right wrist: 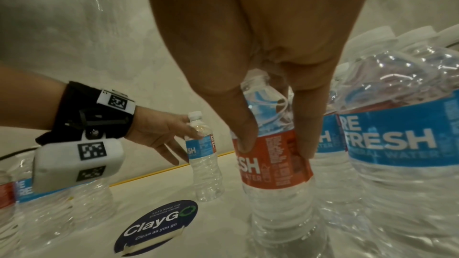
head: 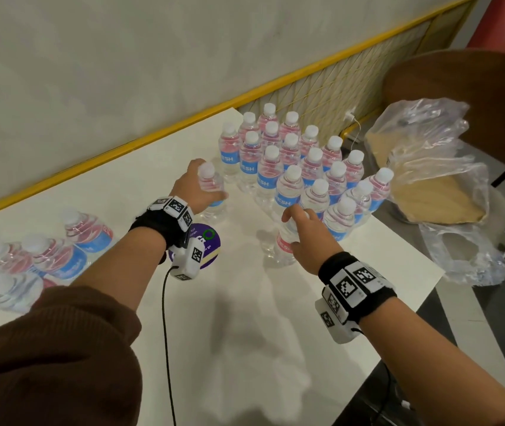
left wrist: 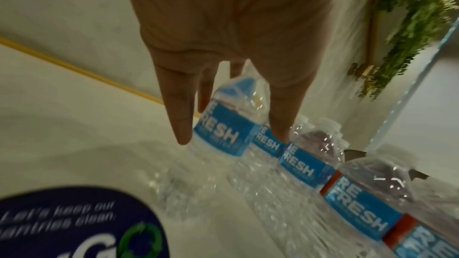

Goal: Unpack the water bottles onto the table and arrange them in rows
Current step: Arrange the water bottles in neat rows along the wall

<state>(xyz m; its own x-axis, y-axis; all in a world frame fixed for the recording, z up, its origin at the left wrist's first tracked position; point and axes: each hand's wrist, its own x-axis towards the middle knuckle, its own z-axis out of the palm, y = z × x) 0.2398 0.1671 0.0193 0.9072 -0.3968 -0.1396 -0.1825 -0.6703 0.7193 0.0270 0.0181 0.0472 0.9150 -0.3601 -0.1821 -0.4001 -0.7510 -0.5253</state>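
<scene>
Several upright water bottles with white caps and blue-red labels stand in rows at the far right of the white table. My left hand grips one bottle standing just left of the rows. The left wrist view shows my fingers and thumb straddling its blue label. My right hand holds another bottle upright on the table in front of the rows. In the right wrist view my thumb and fingers pinch its red label.
A shrink-wrapped pack of bottles lies at the table's left edge. Crumpled clear plastic wrap over a cardboard sheet sits off the right edge. A round purple sticker is on the table between my hands. A yellow-edged wall runs behind.
</scene>
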